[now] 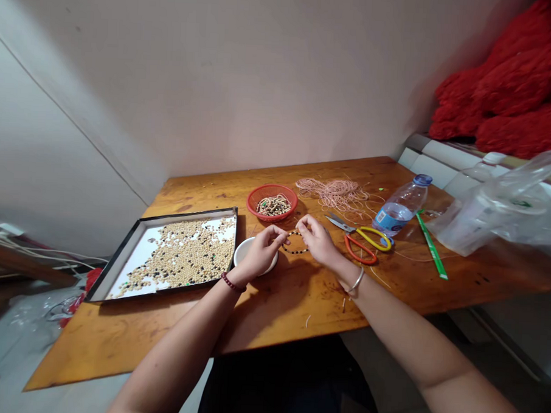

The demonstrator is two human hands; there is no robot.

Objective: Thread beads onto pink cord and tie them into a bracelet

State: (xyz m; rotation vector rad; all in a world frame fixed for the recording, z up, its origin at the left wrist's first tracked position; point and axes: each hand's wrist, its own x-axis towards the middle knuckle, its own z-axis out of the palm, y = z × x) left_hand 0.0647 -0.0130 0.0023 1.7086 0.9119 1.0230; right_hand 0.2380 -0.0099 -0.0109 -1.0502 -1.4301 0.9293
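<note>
Bead string (294,252): a curve of black and pale pieces in the space between the left hand (263,251) and the right hand (317,240), its longer way running side to side, its sag dipping toward the person.
Hands: close to each other but apart, thumb and finger of each pinched on one side of the bead string; neither looks clearly nearer to its middle.
White bowl (241,252): on the desk (270,319), partly covered by the left hand.
Tray (136,240): farther left, spread with loose beads (186,251).
Red basket (250,200): beyond the left hand, strung beads inside.
Scissors (341,224): right of the right hand, handles spread, tips aimed left and away.
Pink cord (337,192): tangled beyond the right hand.
</note>
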